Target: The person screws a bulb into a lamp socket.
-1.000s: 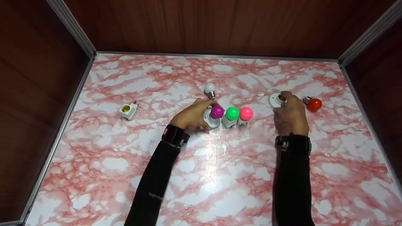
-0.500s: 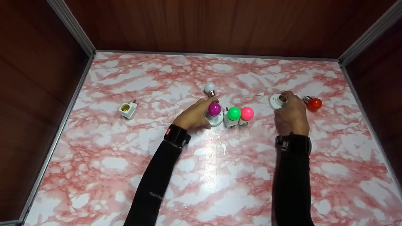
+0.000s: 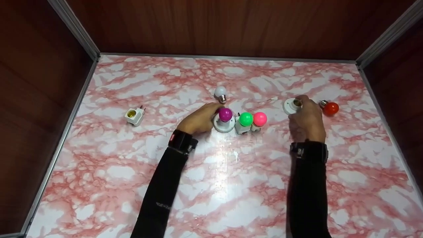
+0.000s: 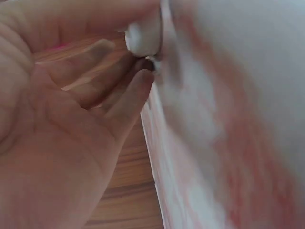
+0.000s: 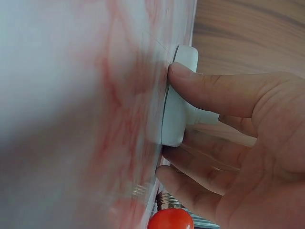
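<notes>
My left hand (image 3: 200,119) is just left of a round white lamp holder (image 3: 224,127) with a purple bulb (image 3: 225,114) upright in it. In the left wrist view its fingers are loosely bent, fingertips close to the white base (image 4: 145,38). My right hand (image 3: 310,118) grips another round white lamp holder (image 3: 290,106), whose socket holds no bulb. The right wrist view has the thumb on one side of that holder's base (image 5: 175,119) and fingers on the other. Right of this hand lies a red bulb (image 3: 331,108) on its side.
Beside the purple bulb stand a green bulb (image 3: 246,119) and a pink bulb (image 3: 260,119) in white holders. Behind them lies a white bulb (image 3: 220,91). A white plug-in socket (image 3: 134,116) is at the left. Dark wood panels (image 3: 211,26) border the marbled table (image 3: 218,185).
The left hand shifted the purple bulb's holder slightly back, away from the green one, then drew left, its thumb leaving the front of the base. The right hand has barely moved.
</notes>
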Action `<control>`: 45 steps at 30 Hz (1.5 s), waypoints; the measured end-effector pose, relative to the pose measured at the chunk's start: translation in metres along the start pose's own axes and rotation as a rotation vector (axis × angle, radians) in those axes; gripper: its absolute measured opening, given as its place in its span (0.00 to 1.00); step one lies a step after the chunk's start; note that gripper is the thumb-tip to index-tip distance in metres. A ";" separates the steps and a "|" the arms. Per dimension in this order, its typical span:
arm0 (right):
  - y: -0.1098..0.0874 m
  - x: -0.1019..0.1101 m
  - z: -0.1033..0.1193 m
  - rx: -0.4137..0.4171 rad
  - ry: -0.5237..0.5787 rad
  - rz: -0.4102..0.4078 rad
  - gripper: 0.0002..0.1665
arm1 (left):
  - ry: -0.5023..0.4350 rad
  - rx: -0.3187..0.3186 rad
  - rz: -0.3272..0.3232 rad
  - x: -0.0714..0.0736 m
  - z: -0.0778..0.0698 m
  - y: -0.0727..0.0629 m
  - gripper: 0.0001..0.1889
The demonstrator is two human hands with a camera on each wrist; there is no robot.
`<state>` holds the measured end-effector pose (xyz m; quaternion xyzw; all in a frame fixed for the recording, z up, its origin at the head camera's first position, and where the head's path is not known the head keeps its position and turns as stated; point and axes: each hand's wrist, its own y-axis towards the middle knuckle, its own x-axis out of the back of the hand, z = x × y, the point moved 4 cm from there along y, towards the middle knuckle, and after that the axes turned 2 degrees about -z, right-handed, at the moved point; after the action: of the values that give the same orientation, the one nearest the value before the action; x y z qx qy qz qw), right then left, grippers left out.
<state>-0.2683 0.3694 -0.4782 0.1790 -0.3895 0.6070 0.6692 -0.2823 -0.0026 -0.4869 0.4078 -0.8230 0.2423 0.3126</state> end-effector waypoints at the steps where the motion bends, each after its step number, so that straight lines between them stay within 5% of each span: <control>1: 0.000 0.001 0.000 -0.003 0.005 -0.001 0.50 | 0.000 0.003 -0.019 0.002 0.000 0.000 0.37; 8: -0.001 0.005 0.001 -0.017 0.045 -0.006 0.52 | -0.029 -0.015 -0.232 0.018 0.002 0.008 0.25; 14: 0.004 0.007 0.002 0.032 0.030 -0.015 0.49 | 0.020 -0.070 -0.315 0.024 0.002 0.019 0.22; 23: -0.001 0.006 0.005 0.186 0.028 -0.063 0.44 | 0.120 -0.087 -0.179 0.026 0.004 0.037 0.40; 29: -0.001 0.001 0.009 0.162 0.050 -0.015 0.45 | 0.219 -0.084 -0.113 0.026 0.006 0.049 0.38; 36: -0.002 0.004 0.013 0.191 0.094 -0.028 0.51 | 0.289 -0.066 -0.169 0.026 0.004 0.061 0.32; 45: -0.002 0.002 0.019 0.229 0.155 -0.028 0.46 | 0.269 -0.043 -0.285 0.028 0.008 0.053 0.28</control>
<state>-0.2724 0.3564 -0.4641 0.2121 -0.2621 0.6502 0.6808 -0.3420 0.0068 -0.4802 0.4772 -0.7128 0.2304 0.4595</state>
